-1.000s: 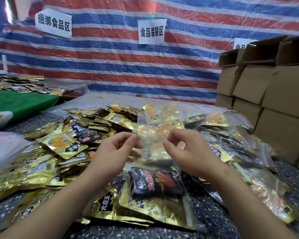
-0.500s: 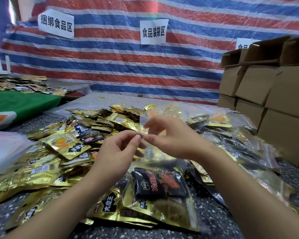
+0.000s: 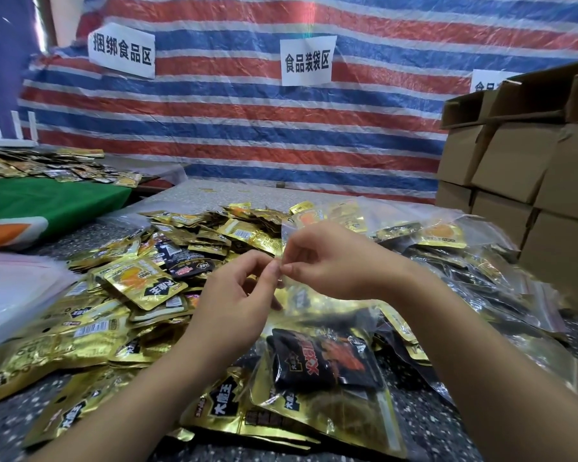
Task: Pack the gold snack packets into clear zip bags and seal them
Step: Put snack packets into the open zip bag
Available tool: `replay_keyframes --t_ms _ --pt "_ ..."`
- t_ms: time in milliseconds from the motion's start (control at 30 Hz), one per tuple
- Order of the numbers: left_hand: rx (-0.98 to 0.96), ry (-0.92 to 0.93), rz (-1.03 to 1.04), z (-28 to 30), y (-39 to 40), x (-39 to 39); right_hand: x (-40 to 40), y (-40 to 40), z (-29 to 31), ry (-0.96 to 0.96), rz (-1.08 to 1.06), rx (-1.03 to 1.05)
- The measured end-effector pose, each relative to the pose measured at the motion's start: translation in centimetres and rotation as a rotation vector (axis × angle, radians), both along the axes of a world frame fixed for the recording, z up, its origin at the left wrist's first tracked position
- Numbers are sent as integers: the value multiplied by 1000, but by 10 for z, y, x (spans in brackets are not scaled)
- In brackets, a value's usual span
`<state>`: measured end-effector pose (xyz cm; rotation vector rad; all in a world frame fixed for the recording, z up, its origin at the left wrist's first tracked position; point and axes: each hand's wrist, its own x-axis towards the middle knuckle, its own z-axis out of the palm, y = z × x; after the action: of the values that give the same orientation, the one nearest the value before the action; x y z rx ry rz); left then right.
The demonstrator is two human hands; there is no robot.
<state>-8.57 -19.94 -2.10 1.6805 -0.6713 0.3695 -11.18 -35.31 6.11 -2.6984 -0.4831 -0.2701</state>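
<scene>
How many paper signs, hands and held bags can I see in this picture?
paper signs on the striped tarp: 3 (second; third partly hidden by cardboard boxes)
Hands: 2, left hand and right hand, both pinching the bag's top
clear zip bag being held: 1
Total: 6

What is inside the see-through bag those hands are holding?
Inside the clear zip bag sit a black snack packet and gold packets beneath it. How many gold ones is hidden, since they overlap.
</scene>
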Motion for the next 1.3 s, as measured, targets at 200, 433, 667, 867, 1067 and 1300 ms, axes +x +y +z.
replay_keyframes --t_ms 200,433,667,867,1067,1300 --pt "-4 -33 -11 0 0 0 -1 -2 -2 -22 19 35" --pt "-14 -22 -13 -3 -1 0 -1 -1 -5 -54 32 25" --pt "35 -29 -22 -3 0 2 1 -2 -6 -57 30 30" --pt "31 23 -61 -3 -1 5 3 -4 -9 -69 28 40" --pt "-78 -39 -8 -2 -3 3 2 -6 -7 -99 61 43" --pt "-79 -103 55 -2 0 1 -2 -18 -9 -95 67 23"
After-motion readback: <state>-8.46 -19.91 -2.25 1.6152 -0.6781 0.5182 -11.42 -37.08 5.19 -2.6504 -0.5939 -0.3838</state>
